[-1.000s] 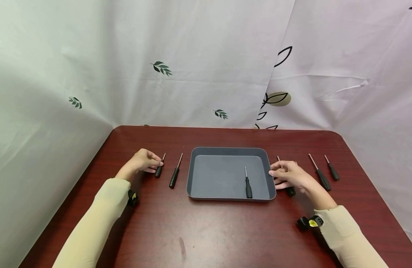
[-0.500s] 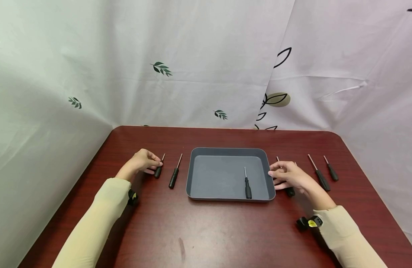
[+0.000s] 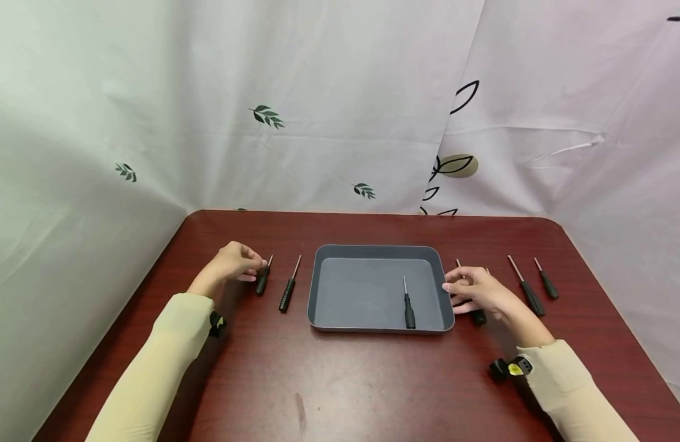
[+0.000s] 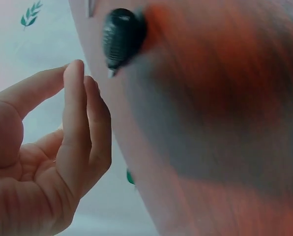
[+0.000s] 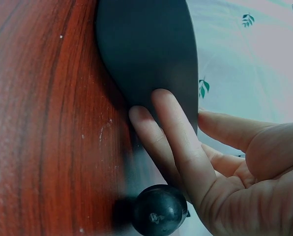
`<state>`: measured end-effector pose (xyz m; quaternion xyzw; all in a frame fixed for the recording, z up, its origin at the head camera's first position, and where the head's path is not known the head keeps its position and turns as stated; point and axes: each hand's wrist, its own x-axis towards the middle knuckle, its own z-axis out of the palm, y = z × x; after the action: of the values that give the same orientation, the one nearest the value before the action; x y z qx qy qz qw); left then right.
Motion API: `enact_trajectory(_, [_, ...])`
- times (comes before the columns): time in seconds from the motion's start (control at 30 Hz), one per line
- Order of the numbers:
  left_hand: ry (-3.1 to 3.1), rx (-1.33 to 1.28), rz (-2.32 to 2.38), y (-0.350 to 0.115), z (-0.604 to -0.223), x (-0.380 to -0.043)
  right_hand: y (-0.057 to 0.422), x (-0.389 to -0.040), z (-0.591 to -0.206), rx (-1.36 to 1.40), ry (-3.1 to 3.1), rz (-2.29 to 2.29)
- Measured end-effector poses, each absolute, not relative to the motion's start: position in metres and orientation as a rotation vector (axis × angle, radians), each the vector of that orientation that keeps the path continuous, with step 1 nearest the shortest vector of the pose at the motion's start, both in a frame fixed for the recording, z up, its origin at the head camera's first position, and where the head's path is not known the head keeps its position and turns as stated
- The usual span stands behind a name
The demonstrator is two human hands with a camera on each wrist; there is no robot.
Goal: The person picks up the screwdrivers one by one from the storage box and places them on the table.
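Note:
My left hand [image 3: 229, 263] is just off a black-handled screwdriver [image 3: 261, 285] lying on the table. In the left wrist view the thumb tip meets the fingertips with nothing between them, and the screwdriver handle [image 4: 121, 37] lies apart from them. My right hand [image 3: 480, 291] holds the right wall of a grey rectangular tray [image 3: 373, 251]. In the right wrist view two fingers press the tray's outer wall [image 5: 146, 44], with the thumb at its rim. One screwdriver [image 3: 409, 312] lies inside the tray. Another screwdriver [image 3: 479, 317] is partly hidden under my right hand.
A screwdriver [image 3: 287, 294] lies between my left hand and the tray. Two more, a longer screwdriver [image 3: 532, 297] and a shorter screwdriver [image 3: 549, 285], lie to the right. The red-brown table [image 3: 340, 380] meets a white patterned cloth [image 3: 329, 123] behind it.
My left hand has let go of the left screwdriver and moved slightly up and left from it. The right hand keeps its place at the tray.

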<state>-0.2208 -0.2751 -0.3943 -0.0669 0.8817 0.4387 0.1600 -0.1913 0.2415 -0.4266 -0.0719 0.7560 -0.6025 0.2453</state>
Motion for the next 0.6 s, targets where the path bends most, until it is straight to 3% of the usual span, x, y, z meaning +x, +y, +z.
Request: enact_trajectory(0.6, [2.368, -0.010, 1.374, -0.240, -0.382, -0.224, 0.243, -0.192, -0.427, -0.212, 2.062, -1.643])
